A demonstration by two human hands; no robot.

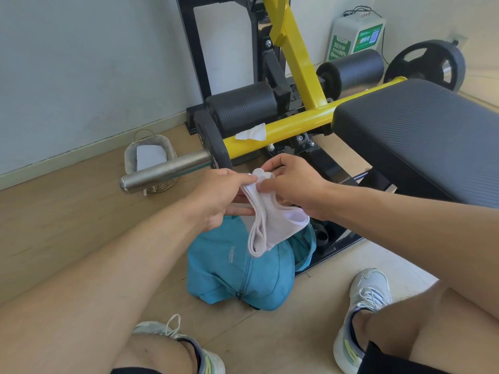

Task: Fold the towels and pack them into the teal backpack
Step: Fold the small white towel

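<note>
Head view: the hanging towel (266, 224) hides the teal backpack (235, 268) opening on the floor; left hand (220, 197) and right hand (293, 184) both pinch the towel's top edge above it

Bare arms, dark shorts, pale running shoes

Both forearms are bare, with no sleeves, watch or rings showing on the left hand (221, 195) or the right hand (293, 184). Black shorts hems (378, 357) edge the bare knees at the bottom. The left white mesh trainer (199, 352) and the right white mesh trainer (364, 306) have white laces, grey heel collars and yellow-green side stripes.
</note>
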